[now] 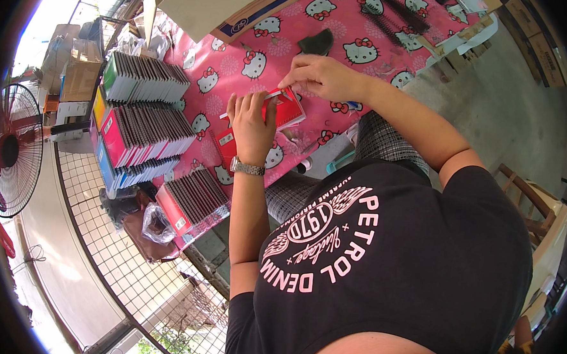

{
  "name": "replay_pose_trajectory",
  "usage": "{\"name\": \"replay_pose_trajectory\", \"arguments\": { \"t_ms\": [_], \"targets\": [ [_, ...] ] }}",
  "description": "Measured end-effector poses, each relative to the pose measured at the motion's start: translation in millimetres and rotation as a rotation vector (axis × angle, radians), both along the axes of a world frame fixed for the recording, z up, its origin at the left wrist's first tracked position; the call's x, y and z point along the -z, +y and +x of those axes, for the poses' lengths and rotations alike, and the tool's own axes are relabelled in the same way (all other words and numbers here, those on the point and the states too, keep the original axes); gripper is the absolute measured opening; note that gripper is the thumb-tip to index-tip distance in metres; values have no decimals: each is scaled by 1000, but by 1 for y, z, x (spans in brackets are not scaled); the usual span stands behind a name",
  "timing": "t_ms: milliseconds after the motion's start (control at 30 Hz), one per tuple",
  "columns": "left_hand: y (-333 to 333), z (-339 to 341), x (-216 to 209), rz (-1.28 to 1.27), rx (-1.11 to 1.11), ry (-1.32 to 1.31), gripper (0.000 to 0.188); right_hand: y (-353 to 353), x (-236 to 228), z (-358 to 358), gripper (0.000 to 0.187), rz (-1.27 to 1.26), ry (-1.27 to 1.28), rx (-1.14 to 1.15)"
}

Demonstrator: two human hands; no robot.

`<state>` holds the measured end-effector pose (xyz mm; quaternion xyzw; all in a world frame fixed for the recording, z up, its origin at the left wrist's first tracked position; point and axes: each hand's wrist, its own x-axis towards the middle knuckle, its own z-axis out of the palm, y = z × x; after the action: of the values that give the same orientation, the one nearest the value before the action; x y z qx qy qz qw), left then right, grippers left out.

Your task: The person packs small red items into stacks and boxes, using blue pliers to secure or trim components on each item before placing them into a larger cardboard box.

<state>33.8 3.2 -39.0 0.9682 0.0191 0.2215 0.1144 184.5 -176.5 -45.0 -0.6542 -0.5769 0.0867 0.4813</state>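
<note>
A red-covered notebook (291, 111) with white page edges lies tilted on the pink tablecloth in front of me. My left hand (251, 125), a metal watch on its wrist, grips the notebook's left part with curled fingers, and the thumb lies along it. At the notebook's far edge, the thumb and forefinger of my right hand (319, 77) are pinched together; what sits between them is too small to make out. Another red cover (226, 146) shows partly beneath my left hand. Just beyond my right hand rests a dark green curved piece (316, 43).
Stacks of spiral notebooks, green (144, 80), pink (146, 134) and blue (133, 172), stand at the left, with a nearer red row (194, 198). Loose dark binding coils (394, 19) lie far right. A cardboard box (225, 7) stands at the back; a fan (15, 150) is far left.
</note>
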Motion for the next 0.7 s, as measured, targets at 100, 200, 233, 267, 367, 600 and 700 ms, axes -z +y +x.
{"name": "replay_pose_trajectory", "arguments": {
  "t_ms": [100,200,233,267,367,600,700],
  "targets": [
    [-3,0,-3,-14,-5,26,19,-1,-3,7,21,-12,98,-93],
    [-10,2,-4,-30,-7,5,22,1,-16,1,25,-344,465,-35],
    [-13,2,-4,-36,-7,-13,23,-1,-15,-3,26,-273,339,-2],
    [-15,3,-4,-33,2,-10,24,-3,-14,-8,27,-202,213,30],
    [-20,5,-6,-19,25,12,26,-5,-10,-8,27,-133,76,52],
    [-13,-4,-10,-19,70,112,23,-1,-33,-15,33,-276,-11,-44],
    [-13,-5,-9,-32,63,93,21,19,-27,18,41,-515,681,-58]
  ]
}}
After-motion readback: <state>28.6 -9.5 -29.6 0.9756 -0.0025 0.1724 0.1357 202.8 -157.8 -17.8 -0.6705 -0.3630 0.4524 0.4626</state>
